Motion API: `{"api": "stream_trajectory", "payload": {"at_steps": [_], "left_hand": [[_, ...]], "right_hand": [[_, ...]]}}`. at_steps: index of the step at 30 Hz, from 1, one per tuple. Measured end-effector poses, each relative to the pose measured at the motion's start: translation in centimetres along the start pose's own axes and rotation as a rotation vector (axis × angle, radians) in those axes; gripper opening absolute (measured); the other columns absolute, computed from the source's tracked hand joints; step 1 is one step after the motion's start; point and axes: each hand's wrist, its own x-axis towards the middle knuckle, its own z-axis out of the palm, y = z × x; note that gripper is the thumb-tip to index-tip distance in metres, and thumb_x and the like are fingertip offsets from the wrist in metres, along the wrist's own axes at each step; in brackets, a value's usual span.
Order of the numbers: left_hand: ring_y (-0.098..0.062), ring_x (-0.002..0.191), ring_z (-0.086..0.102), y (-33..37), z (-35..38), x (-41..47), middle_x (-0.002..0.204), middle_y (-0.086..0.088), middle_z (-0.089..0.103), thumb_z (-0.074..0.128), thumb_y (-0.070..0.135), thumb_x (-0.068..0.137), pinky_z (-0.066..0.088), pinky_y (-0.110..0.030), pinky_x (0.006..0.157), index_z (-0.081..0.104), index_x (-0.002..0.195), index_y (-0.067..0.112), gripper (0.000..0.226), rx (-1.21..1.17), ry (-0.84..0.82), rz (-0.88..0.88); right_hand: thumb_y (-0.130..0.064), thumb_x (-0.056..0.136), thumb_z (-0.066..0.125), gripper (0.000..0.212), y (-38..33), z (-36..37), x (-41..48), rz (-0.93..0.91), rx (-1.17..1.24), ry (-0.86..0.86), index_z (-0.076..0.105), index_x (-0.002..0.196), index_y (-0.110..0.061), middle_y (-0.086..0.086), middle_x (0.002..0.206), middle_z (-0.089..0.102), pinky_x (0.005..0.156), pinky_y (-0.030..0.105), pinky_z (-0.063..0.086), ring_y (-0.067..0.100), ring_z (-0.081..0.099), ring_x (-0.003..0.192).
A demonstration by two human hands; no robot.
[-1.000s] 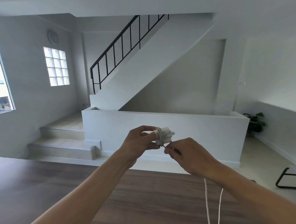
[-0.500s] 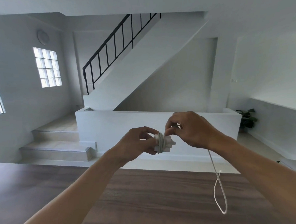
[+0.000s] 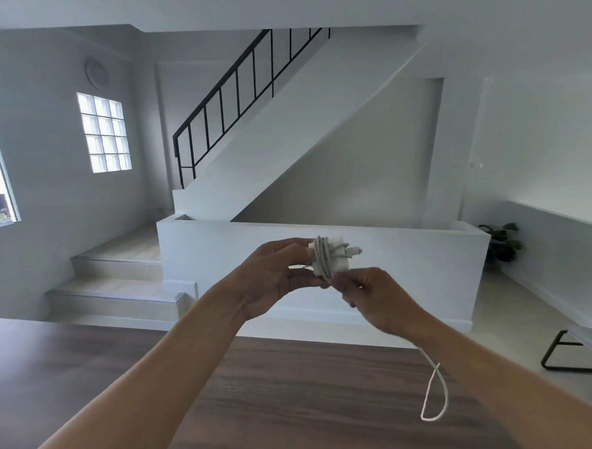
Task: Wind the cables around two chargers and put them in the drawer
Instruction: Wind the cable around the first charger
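Cable (image 3: 433, 392) hangs as a loose white loop below the right wrist, over the dark wooden table (image 3: 296, 396), and more white cable lies in curls on the table at the very bottom edge of the view. Half a second ago the right hand (image 3: 370, 299) was above the charger (image 3: 327, 257); now it is below it, so it has carried the cable over the top and down, and one more turn is laid. The hanging loop is also shorter than before. I judge that the winding of this first charger is well advanced but not finished, because free cable remains and the drawer is not in view.

The right hand's fingers are closed in a pinch just under the charger, and the cable seems to run through them, although the exact contact point is hidden. The left hand (image 3: 276, 276) holds the charger in the air in front of the chest, thumb below and fingers on top, clamped on its left end.

The charger is a small white block, wrapped around its middle with several grey-white turns lying close together. A connector piece sticks out from its right side. A second charger is not visible.

Behind the table are a white low wall (image 3: 322, 236), pale steps and a staircase with a black railing (image 3: 232, 90).
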Motion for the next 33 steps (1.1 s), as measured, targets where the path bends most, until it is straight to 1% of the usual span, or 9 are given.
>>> {"api": "stream_trajectory", "payload": {"at_steps": [3,5,8,12,15,21,26,30,33], "left_hand": [[-0.027,0.078,0.07,-0.3,-0.1,0.5,0.102,-0.017,0.073,0.047,0.003,0.097,0.06,-0.031,0.077,0.068,0.107,-0.005,0.024,0.0,0.096,-0.003],[-0.029,0.083,0.07,-0.7,-0.3,0.9,0.104,-0.018,0.072,0.05,0.005,0.097,0.06,-0.034,0.081,0.068,0.108,-0.005,0.023,0.023,0.179,-0.01],[-0.028,0.077,0.071,-1.4,-0.4,1.2,0.103,-0.018,0.071,0.057,0.008,0.094,0.06,-0.036,0.084,0.068,0.107,0.001,0.018,0.116,0.31,-0.026],[-0.026,0.072,0.071,-2.2,-0.7,1.4,0.103,-0.019,0.071,0.066,0.012,0.089,0.059,-0.038,0.085,0.068,0.105,0.007,0.017,0.23,0.376,-0.038],[-0.025,0.071,0.072,-2.7,-0.7,1.3,0.101,-0.024,0.071,0.067,0.014,0.088,0.059,-0.041,0.089,0.068,0.105,0.008,0.018,0.307,0.394,-0.048],[-0.027,0.072,0.073,-3.3,-0.3,0.5,0.093,-0.021,0.072,0.067,0.019,0.09,0.058,-0.046,0.089,0.067,0.104,0.013,0.015,0.481,0.308,-0.01],[-0.014,0.061,0.068,-3.0,0.5,-0.3,0.086,-0.005,0.068,0.063,0.015,0.092,0.057,-0.019,0.067,0.066,0.108,0.013,0.017,0.593,0.163,-0.025],[-0.022,0.069,0.07,-3.2,0.7,-0.8,0.086,-0.004,0.07,0.062,0.013,0.089,0.059,-0.034,0.084,0.067,0.11,0.012,0.021,0.52,0.074,-0.043],[-0.028,0.075,0.066,-3.1,0.5,-1.1,0.089,-0.013,0.069,0.059,0.013,0.082,0.057,-0.036,0.08,0.066,0.11,0.004,0.03,0.371,-0.006,-0.094]], "right_hand": [[-0.035,0.099,0.047,0.026,-0.2,1.6,-0.8,-0.029,-0.139,0.009,0.073,0.097,-0.033,-0.021,0.051,0.054,0.056,0.013,0.035,0.001,0.049,0.052],[-0.036,0.101,0.043,0.03,-0.5,2.2,-1.0,-0.054,-0.258,-0.008,0.071,0.105,-0.024,-0.018,0.065,0.058,0.065,0.021,0.042,0.005,0.052,0.062],[-0.036,0.101,0.039,0.033,-1.3,1.8,-1.1,-0.055,-0.379,-0.007,0.069,0.102,-0.02,-0.005,0.078,0.066,0.072,0.034,0.048,0.021,0.058,0.074],[-0.034,0.1,0.039,0.032,-2.8,0.3,-1.3,-0.064,-0.524,-0.089,0.061,0.083,-0.02,0.0,0.073,0.059,0.066,0.033,0.043,0.025,0.055,0.07],[-0.036,0.099,0.04,0.032,-4.1,-0.5,-1.3,-0.087,-0.64,-0.134,0.064,0.09,-0.016,0.003,0.081,0.059,0.068,0.033,0.044,0.027,0.057,0.075],[-0.038,0.096,0.047,0.026,-5.4,-2.6,-0.2,-0.121,-0.702,-0.076,0.068,0.092,-0.023,0.0,0.085,0.066,0.066,0.03,0.04,0.022,0.058,0.075],[-0.038,0.09,0.061,0.013,-4.5,-3.3,0.8,-0.179,-0.533,0.053,0.07,0.086,-0.03,-0.012,0.077,0.065,0.065,0.026,0.038,0.009,0.056,0.07],[-0.019,0.089,0.066,0.013,-2.8,-3.3,1.6,-0.247,-0.364,0.048,0.068,0.078,-0.026,-0.02,0.068,0.062,0.062,0.017,0.038,-0.002,0.057,0.066],[-0.011,0.088,0.066,0.021,-1.8,-3.0,1.6,-0.297,-0.265,0.053,0.066,0.074,-0.027,-0.012,0.075,0.068,0.066,0.012,0.042,0.004,0.062,0.074]]}}
